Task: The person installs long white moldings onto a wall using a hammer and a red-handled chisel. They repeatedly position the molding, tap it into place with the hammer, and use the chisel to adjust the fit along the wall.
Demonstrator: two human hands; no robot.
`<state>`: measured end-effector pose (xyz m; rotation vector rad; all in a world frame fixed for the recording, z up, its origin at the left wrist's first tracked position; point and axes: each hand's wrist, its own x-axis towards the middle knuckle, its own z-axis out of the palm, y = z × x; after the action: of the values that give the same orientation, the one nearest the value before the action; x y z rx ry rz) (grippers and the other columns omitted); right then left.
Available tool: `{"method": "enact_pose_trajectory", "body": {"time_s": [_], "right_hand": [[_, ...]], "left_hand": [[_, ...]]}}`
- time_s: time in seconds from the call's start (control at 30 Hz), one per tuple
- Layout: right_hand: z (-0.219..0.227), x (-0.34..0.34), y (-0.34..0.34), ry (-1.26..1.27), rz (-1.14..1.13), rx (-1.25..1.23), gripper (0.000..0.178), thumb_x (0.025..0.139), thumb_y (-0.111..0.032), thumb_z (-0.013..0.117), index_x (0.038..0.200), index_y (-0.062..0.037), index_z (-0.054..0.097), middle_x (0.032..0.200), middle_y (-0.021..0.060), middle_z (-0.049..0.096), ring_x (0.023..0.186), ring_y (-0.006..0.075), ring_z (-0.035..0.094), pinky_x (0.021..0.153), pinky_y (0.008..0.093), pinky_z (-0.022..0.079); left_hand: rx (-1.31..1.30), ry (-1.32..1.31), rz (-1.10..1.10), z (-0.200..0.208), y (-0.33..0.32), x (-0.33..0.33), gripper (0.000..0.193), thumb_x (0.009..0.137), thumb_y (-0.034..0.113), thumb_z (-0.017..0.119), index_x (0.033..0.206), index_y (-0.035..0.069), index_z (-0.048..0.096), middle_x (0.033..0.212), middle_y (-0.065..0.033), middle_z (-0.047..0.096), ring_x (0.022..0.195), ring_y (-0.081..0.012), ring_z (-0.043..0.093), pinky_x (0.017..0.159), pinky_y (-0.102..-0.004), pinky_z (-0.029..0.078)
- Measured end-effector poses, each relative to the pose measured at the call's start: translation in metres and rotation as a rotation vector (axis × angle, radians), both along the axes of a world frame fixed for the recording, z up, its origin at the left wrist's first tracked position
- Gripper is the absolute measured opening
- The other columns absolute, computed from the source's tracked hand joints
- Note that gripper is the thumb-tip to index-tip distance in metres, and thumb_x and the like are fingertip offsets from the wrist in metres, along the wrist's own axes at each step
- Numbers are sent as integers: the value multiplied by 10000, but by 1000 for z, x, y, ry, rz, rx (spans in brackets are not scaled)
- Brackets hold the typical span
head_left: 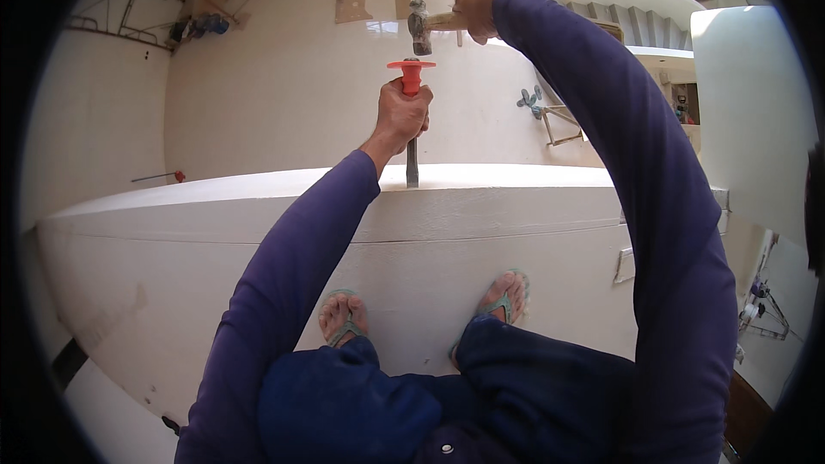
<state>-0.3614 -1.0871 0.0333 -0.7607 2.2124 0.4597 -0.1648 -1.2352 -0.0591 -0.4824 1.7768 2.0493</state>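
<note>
My left hand (401,117) is wrapped round the red grip of a chisel (412,161), which has a flat round guard near its top. The chisel stands upright, its dark shank running down to the edge of a white ledge (507,177). In my right hand (479,12) is the pale wooden handle of a hammer (419,27). The worn metal hammer head hangs just above the chisel's struck end, with a small gap between them.
My feet in green flip-flops stand on the white surface behind the ledge. Far below, a floor holds a flat board (353,5) and a light frame (562,125). A long-handled red tool (179,176) lies at left. Grey stairs (634,26) and a white panel (752,112) are at right.
</note>
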Motion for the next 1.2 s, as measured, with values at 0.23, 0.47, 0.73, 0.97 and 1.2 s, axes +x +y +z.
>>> {"method": "enact_pose_trajectory", "body": {"time_s": [0.23, 0.47, 0.73, 0.97, 1.2], "right_hand": [[30, 45, -13, 0, -208, -100, 431, 808, -102, 701, 1221, 14, 742, 962, 196, 778, 851, 333, 781, 734, 424, 608], [20, 52, -11, -16, -432, -242, 420, 771, -77, 748, 1181, 13, 759, 984, 195, 787, 917, 335, 778, 775, 446, 605], [27, 43, -30, 12, -261, -196, 343, 796, -8, 659, 1129, 70, 676, 830, 195, 712, 635, 290, 718, 541, 409, 566], [19, 43, -28, 34, -706, -422, 434, 765, -68, 721, 1190, 2, 773, 908, 169, 787, 887, 335, 774, 755, 485, 596], [19, 37, -15, 27, -457, -301, 486, 784, -59, 717, 1262, 29, 717, 876, 181, 765, 767, 302, 755, 667, 439, 578]], "left_hand": [[-15, -20, 37, -4, -14, 4, 192, 996, 154, 638, 887, 72, 502, 621, -19, 530, 470, -120, 528, 417, -289, 403], [-26, -14, 27, -9, -12, 2, 161, 965, 126, 637, 885, 45, 524, 600, -32, 552, 446, -130, 546, 400, -306, 423], [-20, -4, 31, -6, -14, 7, 151, 967, 126, 638, 921, 28, 533, 604, -33, 551, 450, -132, 550, 398, -303, 425], [-24, -3, 38, -6, -16, 4, 150, 965, 124, 641, 928, 29, 531, 608, -32, 551, 453, -131, 549, 408, -302, 432], [-6, 4, 12, -5, -10, 3, 143, 965, 120, 635, 924, 33, 528, 612, -32, 551, 457, -130, 553, 413, -302, 437]]}}
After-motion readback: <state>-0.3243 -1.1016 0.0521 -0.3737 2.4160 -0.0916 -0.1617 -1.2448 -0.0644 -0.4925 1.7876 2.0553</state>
